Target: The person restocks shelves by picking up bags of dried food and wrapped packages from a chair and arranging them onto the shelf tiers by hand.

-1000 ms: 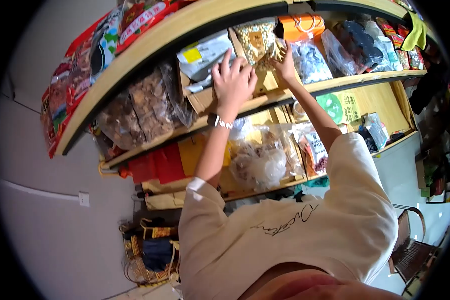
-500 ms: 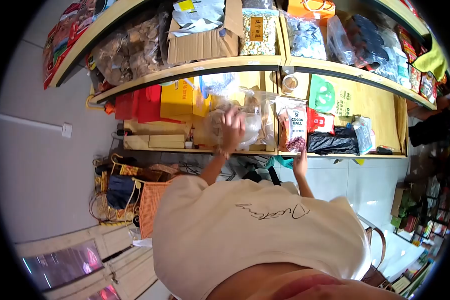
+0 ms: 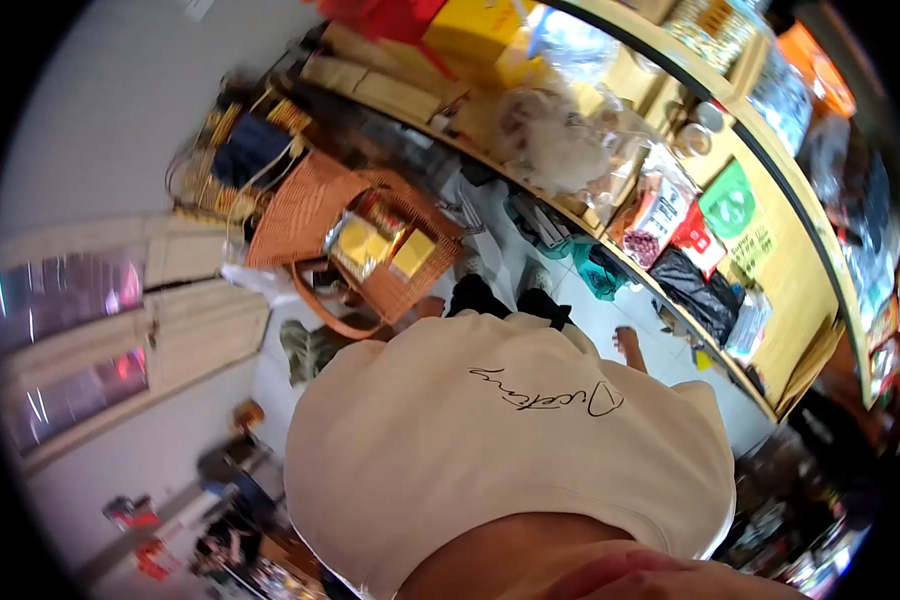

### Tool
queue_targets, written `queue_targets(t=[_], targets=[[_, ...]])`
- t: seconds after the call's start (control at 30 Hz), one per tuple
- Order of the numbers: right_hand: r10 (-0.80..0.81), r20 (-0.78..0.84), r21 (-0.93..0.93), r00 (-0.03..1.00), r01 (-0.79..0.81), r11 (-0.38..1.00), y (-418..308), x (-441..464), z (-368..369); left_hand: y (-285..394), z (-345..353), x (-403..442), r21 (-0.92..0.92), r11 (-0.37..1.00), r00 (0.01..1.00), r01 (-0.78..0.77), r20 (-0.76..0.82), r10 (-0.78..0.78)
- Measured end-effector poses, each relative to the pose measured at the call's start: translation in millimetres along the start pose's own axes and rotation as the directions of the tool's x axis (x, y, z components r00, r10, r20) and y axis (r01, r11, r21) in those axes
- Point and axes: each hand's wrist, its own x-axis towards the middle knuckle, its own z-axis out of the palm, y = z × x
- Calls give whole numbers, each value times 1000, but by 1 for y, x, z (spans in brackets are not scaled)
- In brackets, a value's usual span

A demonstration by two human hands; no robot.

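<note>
My left hand [image 3: 429,308] is low beside the orange woven basket [image 3: 300,215], mostly hidden by my shirt, and its fingers cannot be made out. Packs with yellow contents [image 3: 362,243] and a yellow box [image 3: 413,254] lie inside the basket, whose handle loops toward me. On the other side of my body, my right hand [image 3: 627,342] hangs over the floor below the shelf, small and blurred, its fingers loosely apart with nothing visible in them.
The curved wooden shelf [image 3: 820,250] holds clear plastic bags [image 3: 560,140], a cocoa ball pack [image 3: 655,210], a black bag [image 3: 695,290] and a green pack [image 3: 730,200]. A teal bag [image 3: 598,270] is beneath it. Cabinet doors [image 3: 200,320] stand at left.
My hands have come away from the clear bags and the cocoa ball pack and dropped toward my sides. The view has turned toward the left, bringing the basket's inside into sight.
</note>
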Motion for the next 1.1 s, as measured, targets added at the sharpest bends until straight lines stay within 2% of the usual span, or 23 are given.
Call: queue_targets(t=[0.03, 0.07, 0.1, 0.13, 0.17, 0.2, 0.23, 0.3, 0.37, 0.43, 0.47, 0.5, 0.57, 0.6, 0.63, 0.67, 0.73, 0.8, 0.93, 0.97, 1.0, 1.07, 1.1], targets=[[-100, 12, -156, 995, 100, 983, -35, 5, -8, -1, 6, 0, -77, 997, 999, 17, -33, -19], [-352, -37, -163, 935, 341, 926, -71, -7, -9, -1, 12, -1, -190, 982, 997, 13, -78, -28], [-443, -30, -210, 896, 427, 879, -94, 17, -1, 7, 10, 0, -416, 909, 989, 42, -110, -96], [-624, -159, -349, 765, 548, 760, -114, 36, 13, 17, 5, -1, -632, 774, 976, 38, -142, -164], [-970, 109, -770, 219, 635, 57, -119, 104, 26, 27, 0, -2, -797, 605, 958, 2, -173, -231], [-695, -16, -342, 718, 650, 679, -193, 3, 30, 29, 2, -5, -849, 528, 953, -18, -175, -249], [-691, 15, -232, 723, 674, 701, -218, 4, 53, 29, 4, -10, -867, 498, 950, -36, -184, -251], [-735, 113, -286, 669, 730, 621, -258, 12, 95, 24, 7, -23, -857, 513, 958, -39, -179, -226], [-608, 212, -100, 766, 635, 766, -294, -33, 148, 5, 15, -33, -826, 563, 964, -35, -175, -198], [-691, 253, -234, 677, 736, 636, -303, -33, 211, -21, 29, -41, -808, 588, 965, -26, -173, -195], [-598, 342, -286, 725, 686, 669, -325, -86, 237, -39, 29, -41, -801, 597, 963, -30, -184, -198], [-721, 414, -158, 556, 823, 545, -304, -41, 277, -62, 32, -41, -786, 617, 958, -28, -197, -208], [-561, 497, -259, 662, 730, 633, -320, -126, 327, -108, 34, -48, -803, 595, 937, -1, -209, -281], [-488, 574, -354, 657, 737, 576, -322, -143, 352, -156, 98, -21, -201, 957, 842, -209, -535, 72], [-441, 634, -421, 636, 761, 493, -329, -166, 375, -164, 76, -35, -908, 418, 866, -2, -210, -454], [-412, 670, -453, 618, 780, 433, -330, -179, 398, -187, 78, -39, -957, 284, 848, 54, -107, -519], [-359, 733, -493, 578, 815, 305, -336, -195, 438, -229, 48, -57, -943, 280, 778, 183, -35, -627], [-359, 749, -456, 557, 826, 331, -342, -200, 474, -259, 49, -59, -919, 281, 695, 275, -12, -719], [-382, 729, -411, 568, 809, 420, -366, -180, 535, -312, 65, -24, -956, 228, 713, 185, -29, -700], [-538, 753, -363, 378, 921, 138, -371, -172, 549, -321, 61, -14, -946, 235, 710, 222, -8, -704], [-563, 780, -333, 273, 943, -4, -378, -162, 561, -330, 61, -4, -935, 242, 707, 261, 14, -707], [-557, 829, -255, 52, 921, -294, -395, -143, 577, -351, 61, 21, -803, 555, 801, 217, -178, -571], [-522, 738, -359, 427, 904, 232, -416, -171, 584, -362, 66, 36, -704, 687, 838, 179, -257, -481]])
